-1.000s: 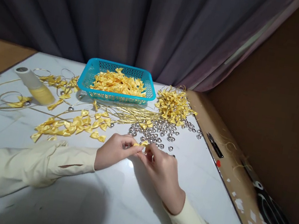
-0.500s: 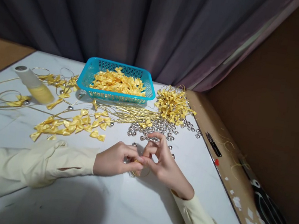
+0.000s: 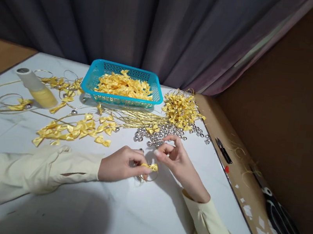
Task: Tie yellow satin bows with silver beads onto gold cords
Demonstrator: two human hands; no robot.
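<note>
My left hand [image 3: 123, 165] pinches a yellow satin bow [image 3: 153, 167] between thumb and fingers. A thin gold cord loop [image 3: 155, 179] hangs from the bow, just over the white tabletop. Above and to the right, my right hand [image 3: 175, 157] is apart from the bow, its fingers bent and loosely spread with nothing visible in them. Behind it lies a scatter of small silver bells or beads [image 3: 156, 135], partly hidden by the fingers. Loose yellow bows [image 3: 75, 130] lie left of these, and a bundle of gold cords [image 3: 135, 118] stretches behind.
A blue basket [image 3: 120, 97] full of yellow bows stands at the back. A pile of bows on cords [image 3: 183, 109] sits to its right. On the left leans a bottle of yellow liquid [image 3: 38, 90]. A black pen [image 3: 224, 150] and scissors [image 3: 277, 215] lie at the right edge.
My right hand has let go of the bow and moved up and right. The bow and its loop now show more fully in my left hand, which has barely moved.
</note>
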